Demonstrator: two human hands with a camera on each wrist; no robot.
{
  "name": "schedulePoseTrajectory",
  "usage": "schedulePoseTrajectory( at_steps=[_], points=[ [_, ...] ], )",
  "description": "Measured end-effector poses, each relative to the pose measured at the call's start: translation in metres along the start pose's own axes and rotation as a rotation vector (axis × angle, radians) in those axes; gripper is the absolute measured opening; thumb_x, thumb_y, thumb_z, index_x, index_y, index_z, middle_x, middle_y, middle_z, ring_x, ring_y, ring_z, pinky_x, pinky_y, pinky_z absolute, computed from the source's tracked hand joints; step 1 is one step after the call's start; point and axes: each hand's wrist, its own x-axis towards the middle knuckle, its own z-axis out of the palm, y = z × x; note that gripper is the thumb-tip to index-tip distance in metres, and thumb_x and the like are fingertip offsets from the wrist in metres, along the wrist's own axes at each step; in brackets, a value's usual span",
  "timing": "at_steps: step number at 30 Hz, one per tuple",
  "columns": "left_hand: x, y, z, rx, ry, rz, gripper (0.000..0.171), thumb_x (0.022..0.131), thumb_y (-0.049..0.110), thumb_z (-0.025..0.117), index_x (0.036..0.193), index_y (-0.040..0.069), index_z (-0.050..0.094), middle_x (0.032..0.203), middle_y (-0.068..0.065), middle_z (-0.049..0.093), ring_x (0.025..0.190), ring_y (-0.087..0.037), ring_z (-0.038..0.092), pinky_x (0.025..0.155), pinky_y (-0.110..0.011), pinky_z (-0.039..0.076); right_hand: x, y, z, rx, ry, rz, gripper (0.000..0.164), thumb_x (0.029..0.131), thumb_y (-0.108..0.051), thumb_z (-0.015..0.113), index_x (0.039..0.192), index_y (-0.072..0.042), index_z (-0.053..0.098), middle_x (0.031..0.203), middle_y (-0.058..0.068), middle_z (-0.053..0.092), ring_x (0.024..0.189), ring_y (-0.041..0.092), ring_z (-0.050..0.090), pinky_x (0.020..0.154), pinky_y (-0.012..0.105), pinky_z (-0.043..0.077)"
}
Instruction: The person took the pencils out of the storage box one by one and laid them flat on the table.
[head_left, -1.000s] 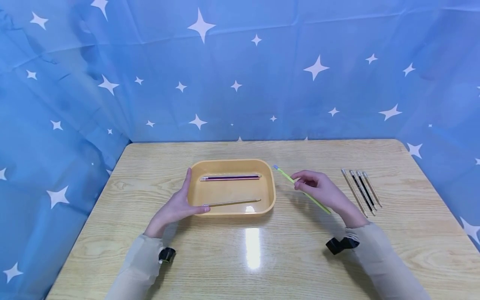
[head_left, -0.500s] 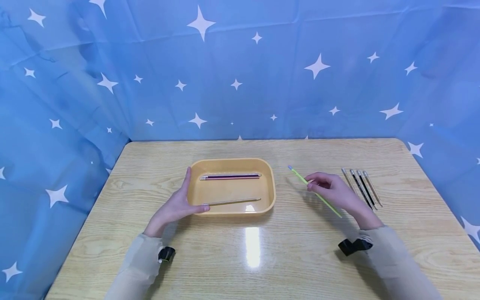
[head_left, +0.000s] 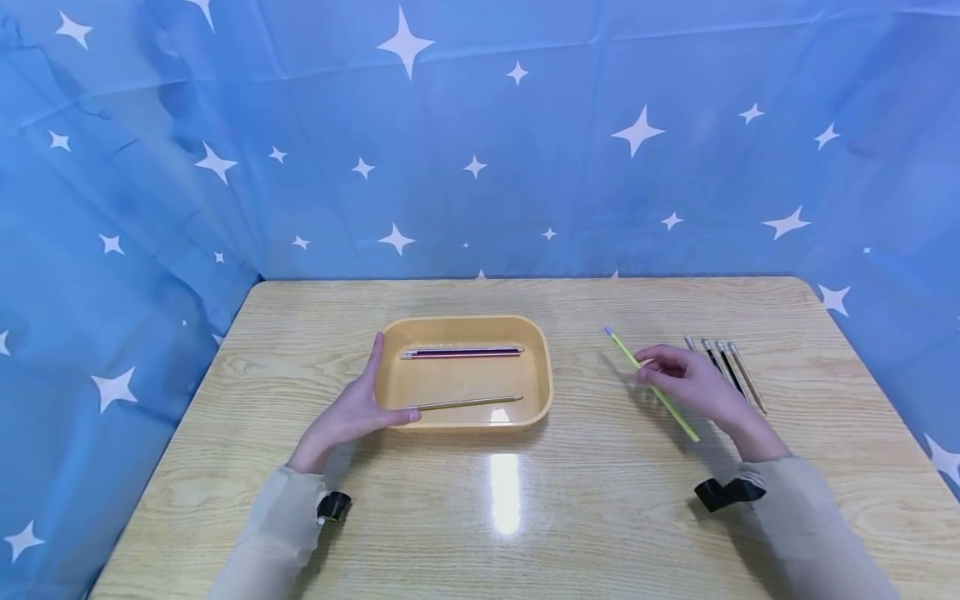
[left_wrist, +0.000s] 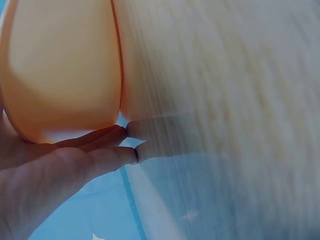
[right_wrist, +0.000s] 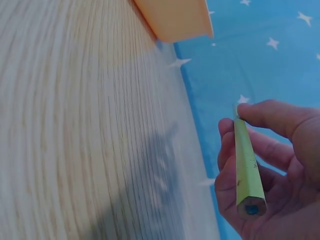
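Observation:
My right hand point(head_left: 686, 382) pinches a lime-green pencil point(head_left: 673, 412) between thumb and fingers, held above the table with its blue end pointing away to the left. In the right wrist view the hexagonal near end of the pencil point(right_wrist: 248, 180) faces the camera, a blue core at its centre. My left hand point(head_left: 356, 417) holds the left front corner of a yellow-orange plastic tray point(head_left: 546, 367), thumb over the front rim and fingers along the left side. From the left wrist, straight fingers point(left_wrist: 107, 157) show against the tray's outer wall.
Inside the tray, striped pencils point(head_left: 461, 353) lie side by side toward the back and a gold pencil point(head_left: 472, 403) toward the front. Several gold and black pencils point(head_left: 746, 375) lie in a row at the right, partly behind my right hand. A starry blue cloth point(head_left: 480, 200) hangs behind the table.
My right hand has moved right with the lime-green pencil, away from the tray and toward the row of pencils. My left hand and the tray have stayed in place.

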Motion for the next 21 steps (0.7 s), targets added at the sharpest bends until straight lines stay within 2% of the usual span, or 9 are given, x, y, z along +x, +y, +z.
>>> schedulePoseTrajectory(
  at_steps=[5, 9, 16, 21],
  points=[
    [0.0, 0.003, -0.001, -0.003, -0.002, -0.004, 0.13, 0.074, 0.035, 0.084, 0.153, 0.015, -0.017, 0.158, -0.022, 0.011, 0.135, -0.041, 0.031, 0.106, -0.056, 0.027, -0.004, 0.006, -0.007, -0.009, 0.042, -0.021, 0.032, 0.097, -0.011, 0.059, 0.124, 0.008, 0.058, 0.1, 0.022, 0.064, 0.08, 0.017, 0.06, 0.064, 0.027, 0.048],
    [-0.001, 0.004, -0.001, -0.005, -0.002, -0.007, 0.131, 0.073, 0.035, 0.085, 0.153, 0.015, -0.018, 0.158, -0.022, 0.01, 0.136, -0.041, 0.029, 0.107, -0.056, 0.025, -0.006, 0.01, -0.014, -0.045, 0.071, -0.004, 0.034, 0.098, -0.015, 0.058, 0.125, 0.006, 0.058, 0.103, 0.02, 0.064, 0.081, 0.011, 0.058, 0.063, 0.026, 0.048],
    [-0.001, 0.002, 0.0, -0.005, 0.002, 0.001, 0.13, 0.074, 0.035, 0.084, 0.153, 0.015, -0.017, 0.158, -0.022, 0.011, 0.136, -0.04, 0.03, 0.106, -0.056, 0.026, -0.009, 0.014, -0.023, -0.065, 0.081, 0.005, 0.036, 0.1, -0.015, 0.056, 0.127, 0.007, 0.056, 0.104, 0.021, 0.064, 0.086, 0.012, 0.061, 0.065, 0.026, 0.049],
    [-0.001, 0.001, 0.0, -0.004, 0.001, 0.005, 0.129, 0.074, 0.034, 0.084, 0.153, 0.016, -0.017, 0.158, -0.022, 0.011, 0.136, -0.04, 0.03, 0.106, -0.056, 0.027, -0.012, 0.02, -0.028, -0.06, 0.103, -0.007, 0.034, 0.1, -0.014, 0.054, 0.126, 0.009, 0.055, 0.1, 0.012, 0.066, 0.083, 0.006, 0.058, 0.065, 0.024, 0.047]
  ],
)
